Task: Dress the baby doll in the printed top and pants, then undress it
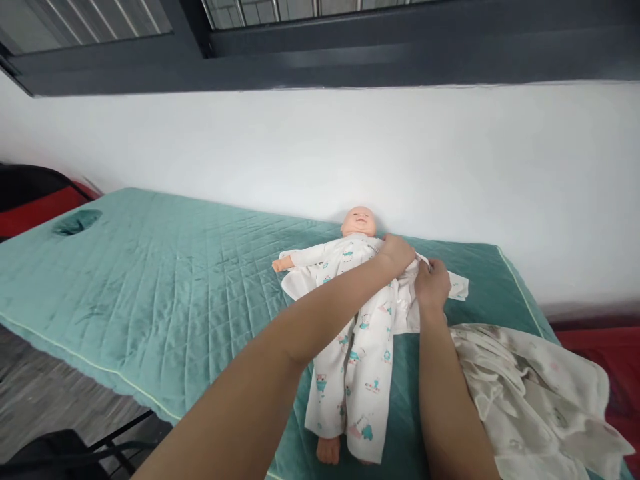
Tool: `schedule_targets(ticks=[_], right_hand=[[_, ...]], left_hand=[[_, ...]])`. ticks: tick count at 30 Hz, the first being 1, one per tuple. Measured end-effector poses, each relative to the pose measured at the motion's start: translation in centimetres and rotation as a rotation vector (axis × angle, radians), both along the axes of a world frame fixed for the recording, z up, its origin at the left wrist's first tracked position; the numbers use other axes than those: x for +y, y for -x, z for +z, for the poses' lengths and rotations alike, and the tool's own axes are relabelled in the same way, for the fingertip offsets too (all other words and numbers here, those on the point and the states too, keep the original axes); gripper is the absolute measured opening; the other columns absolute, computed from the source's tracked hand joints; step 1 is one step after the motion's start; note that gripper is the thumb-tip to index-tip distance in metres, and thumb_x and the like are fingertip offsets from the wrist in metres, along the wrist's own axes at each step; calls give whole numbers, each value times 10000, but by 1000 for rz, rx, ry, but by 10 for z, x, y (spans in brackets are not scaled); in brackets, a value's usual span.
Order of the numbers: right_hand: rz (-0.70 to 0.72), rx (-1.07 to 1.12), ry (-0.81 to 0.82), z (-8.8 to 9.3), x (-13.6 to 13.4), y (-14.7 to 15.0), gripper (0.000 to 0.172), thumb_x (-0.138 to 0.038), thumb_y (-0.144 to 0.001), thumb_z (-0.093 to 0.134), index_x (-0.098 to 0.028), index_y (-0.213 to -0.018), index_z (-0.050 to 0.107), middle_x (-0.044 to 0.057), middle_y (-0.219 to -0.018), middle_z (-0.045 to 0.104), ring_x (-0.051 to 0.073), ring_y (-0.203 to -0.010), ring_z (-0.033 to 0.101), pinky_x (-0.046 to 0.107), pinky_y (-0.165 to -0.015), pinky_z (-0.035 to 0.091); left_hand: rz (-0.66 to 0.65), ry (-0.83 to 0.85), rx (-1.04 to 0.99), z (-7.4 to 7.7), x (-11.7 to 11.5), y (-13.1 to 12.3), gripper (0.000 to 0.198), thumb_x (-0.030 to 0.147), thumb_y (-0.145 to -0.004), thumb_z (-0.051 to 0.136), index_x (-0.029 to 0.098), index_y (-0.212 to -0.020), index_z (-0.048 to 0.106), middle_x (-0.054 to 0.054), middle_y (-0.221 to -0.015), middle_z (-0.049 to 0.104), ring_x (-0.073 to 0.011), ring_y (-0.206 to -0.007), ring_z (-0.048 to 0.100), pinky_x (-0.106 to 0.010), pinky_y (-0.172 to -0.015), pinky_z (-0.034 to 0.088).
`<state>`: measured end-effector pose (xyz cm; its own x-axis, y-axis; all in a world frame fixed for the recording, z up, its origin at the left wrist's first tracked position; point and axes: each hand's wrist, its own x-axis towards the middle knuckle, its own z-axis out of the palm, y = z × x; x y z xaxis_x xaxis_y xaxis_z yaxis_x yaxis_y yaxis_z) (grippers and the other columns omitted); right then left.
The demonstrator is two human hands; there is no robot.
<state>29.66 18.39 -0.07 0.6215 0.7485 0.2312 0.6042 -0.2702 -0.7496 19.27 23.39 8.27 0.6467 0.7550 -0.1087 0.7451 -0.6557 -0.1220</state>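
A baby doll (pixel 359 222) lies on its back on a green quilted bed, its head toward the wall. It wears white printed trousers (pixel 370 373), and a white printed baby shirt (pixel 407 313) is spread around its upper body. One doll arm lies out to the left in a white sleeve. My left hand (pixel 399 253) is closed at the doll's shoulder on the right side, over the shirt. Just right of it, my right hand (pixel 433 283) pinches the shirt's sleeve, whose cuff end sticks out beyond my fingers. The doll's other arm is hidden by my hands and the cloth.
A crumpled cream patterned cloth (pixel 535 393) lies at the bed's right front corner. The green bed cover (pixel 165 287) stretches left, with a hole (pixel 77 223) near its far end. A white wall (pixel 300 147) and dark window frame (pixel 350 60) rise behind.
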Motion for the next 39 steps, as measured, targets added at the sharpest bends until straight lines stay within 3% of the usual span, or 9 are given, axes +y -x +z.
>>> schedule_targets(ticks=[7, 16, 21, 24, 26, 30, 34, 36, 39], right_hand=[[-11, 158, -146, -5, 3, -6, 359, -362, -810, 479, -162, -1027, 683, 141, -1153, 682, 267, -1064, 597, 389, -955, 443], [-71, 470, -320, -5, 7, -10, 256, -351, -706, 608, -177, -887, 660, 71, -881, 681, 237, -840, 610, 401, -847, 502], [16, 708, -456, -1, 9, -9, 290, -259, -644, 630, -180, -923, 632, 62, -959, 698, 212, -877, 664, 382, -852, 549], [78, 931, -619, -1, 5, -15, 329, -150, -591, 622, -183, -917, 642, 46, -1022, 702, 193, -933, 677, 382, -898, 543], [38, 993, -709, -2, 2, -22, 367, -104, -587, 578, -193, -936, 649, 36, -1077, 695, 192, -988, 671, 402, -929, 530], [-140, 842, -844, -1, 1, -25, 411, -54, -600, 482, -240, -927, 650, 6, -1082, 693, 187, -1090, 649, 429, -1054, 467], [-106, 611, -935, 6, 6, -11, 343, -60, -633, 505, -236, -867, 685, 22, -947, 721, 213, -988, 688, 455, -1058, 480], [-42, 571, -917, 9, 8, -1, 297, -86, -663, 535, -227, -870, 694, 31, -935, 725, 213, -950, 695, 456, -1035, 498], [99, 584, -798, 10, 9, 17, 205, -156, -713, 602, -210, -888, 692, 45, -945, 729, 213, -924, 700, 458, -987, 518]], left_hand=[[1, -74, 22, 27, -1, 29, 394, 80, -890, 516, 91, -1271, 615, -192, -1293, 644, -302, -1210, 544, -440, -944, 423], [23, -117, 60, 42, -8, 52, 409, 50, -870, 503, 84, -1270, 588, -186, -1279, 634, -297, -1185, 547, -445, -919, 423], [11, -133, 26, 42, -15, 57, 388, 77, -891, 509, 94, -1273, 569, -181, -1259, 637, -289, -1169, 559, -424, -907, 422], [12, -111, 15, 36, -16, 52, 387, 94, -889, 534, 101, -1275, 563, -182, -1254, 641, -282, -1153, 572, -416, -902, 423], [16, -79, 16, 28, -16, 45, 395, 109, -891, 545, 96, -1285, 560, -188, -1269, 637, -288, -1159, 572, -425, -908, 426], [55, 19, 5, 13, -20, 26, 404, 155, -931, 513, 81, -1326, 553, -204, -1336, 603, -314, -1209, 553, -465, -951, 426], [83, 46, -67, 13, -36, 26, 389, 136, -919, 523, 89, -1301, 579, -190, -1341, 594, -315, -1215, 557, -470, -963, 441], [75, 0, -209, 18, -49, 45, 334, 185, -916, 559, 98, -1234, 611, -172, -1299, 616, -305, -1203, 563, -457, -970, 452], [95, -115, -606, 16, -71, 100, 305, 302, -963, 533, 153, -1218, 606, -123, -1308, 628, -259, -1231, 557, -405, -1009, 458]])
